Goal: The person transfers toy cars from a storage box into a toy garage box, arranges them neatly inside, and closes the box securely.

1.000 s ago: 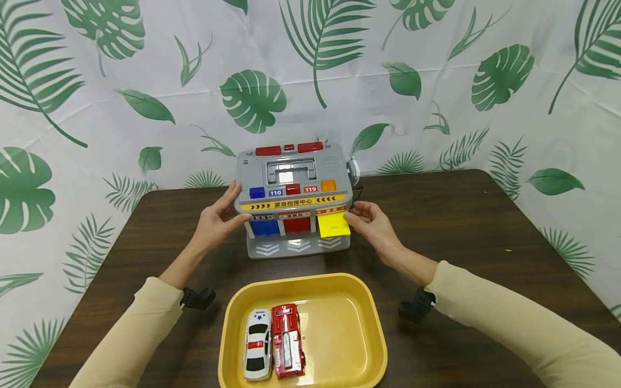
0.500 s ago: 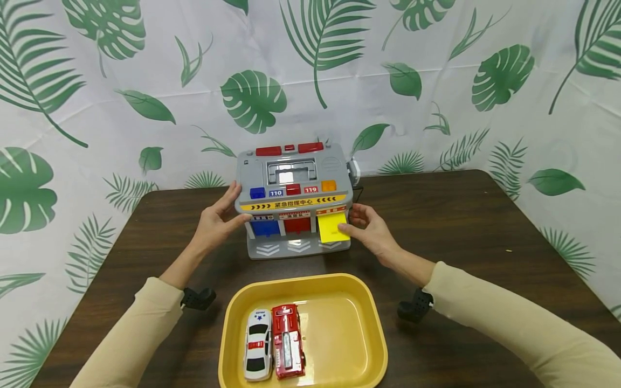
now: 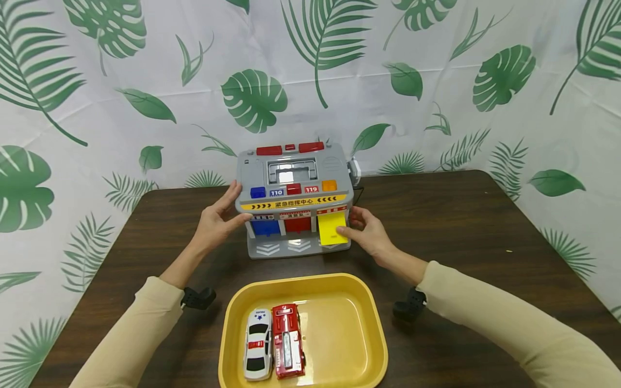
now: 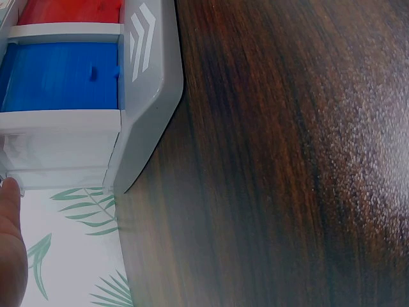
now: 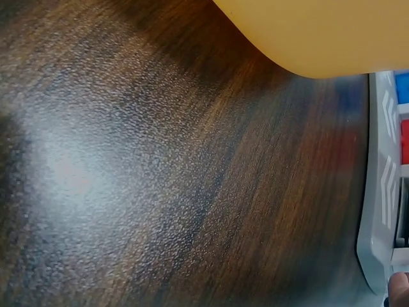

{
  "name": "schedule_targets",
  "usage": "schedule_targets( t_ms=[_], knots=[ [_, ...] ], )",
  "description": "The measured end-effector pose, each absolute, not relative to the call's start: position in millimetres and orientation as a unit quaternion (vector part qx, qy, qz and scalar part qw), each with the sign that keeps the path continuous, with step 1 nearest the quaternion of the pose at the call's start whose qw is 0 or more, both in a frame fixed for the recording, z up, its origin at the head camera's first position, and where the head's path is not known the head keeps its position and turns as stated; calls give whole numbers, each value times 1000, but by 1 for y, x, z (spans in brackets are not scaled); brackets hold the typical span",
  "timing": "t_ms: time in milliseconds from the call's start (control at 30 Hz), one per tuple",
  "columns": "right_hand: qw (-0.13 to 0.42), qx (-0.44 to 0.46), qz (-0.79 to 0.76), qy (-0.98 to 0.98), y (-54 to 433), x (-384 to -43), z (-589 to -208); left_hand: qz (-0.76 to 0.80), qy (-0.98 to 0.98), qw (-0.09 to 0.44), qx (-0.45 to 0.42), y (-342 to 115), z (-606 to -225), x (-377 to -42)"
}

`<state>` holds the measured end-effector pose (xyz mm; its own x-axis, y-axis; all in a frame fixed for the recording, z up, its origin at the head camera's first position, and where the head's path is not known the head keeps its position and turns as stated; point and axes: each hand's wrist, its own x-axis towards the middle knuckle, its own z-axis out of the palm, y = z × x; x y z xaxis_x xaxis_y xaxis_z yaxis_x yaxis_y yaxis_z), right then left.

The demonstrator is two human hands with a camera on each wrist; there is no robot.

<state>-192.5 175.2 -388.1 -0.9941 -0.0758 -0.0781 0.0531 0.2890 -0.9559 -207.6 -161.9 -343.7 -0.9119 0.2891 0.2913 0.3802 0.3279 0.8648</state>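
A grey toy garage [image 3: 291, 178] stands on the table, with blue [image 3: 266, 227], red [image 3: 297, 224] and yellow [image 3: 332, 228] doors. My left hand [image 3: 215, 221] holds its left side, thumb at the front corner and fingers along the side. The yellow door slants outward over the front ramp. My right hand [image 3: 371, 234] has its thumb on this door's face, the other fingers curled by the garage's right wall. In the right wrist view only a fingertip [image 5: 399, 289] shows beside the ramp. The left wrist view catches one digit [image 4: 9, 204] touching the garage's white side wall [image 4: 61, 150].
A yellow tray [image 3: 375, 334] sits in front of the garage. Side by side in its left half lie a white toy police car [image 3: 257, 345] and a red toy fire engine [image 3: 288, 340]. A leaf-print cloth [image 3: 194, 108] hangs behind the dark wooden table [image 3: 451, 215].
The yellow door has swung down from its raised slant, the right thumb moving down and left with it. My left hand and the garage have stayed in place.
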Motion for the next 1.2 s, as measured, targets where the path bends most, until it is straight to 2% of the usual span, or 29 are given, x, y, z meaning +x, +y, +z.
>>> schedule_targets(
  t_ms=[467,967,1200],
  knots=[
    [44,-14,-598,800,170,-199,-394,-542,-815,41,-202,-161,-344,-208],
    [6,-10,-571,821,165,-208,-401,-536,-821,43,-195,-161,-342,-208],
    [-20,5,-550,835,162,-209,-402,-544,-814,41,-199,-166,-354,-217]
  ],
)
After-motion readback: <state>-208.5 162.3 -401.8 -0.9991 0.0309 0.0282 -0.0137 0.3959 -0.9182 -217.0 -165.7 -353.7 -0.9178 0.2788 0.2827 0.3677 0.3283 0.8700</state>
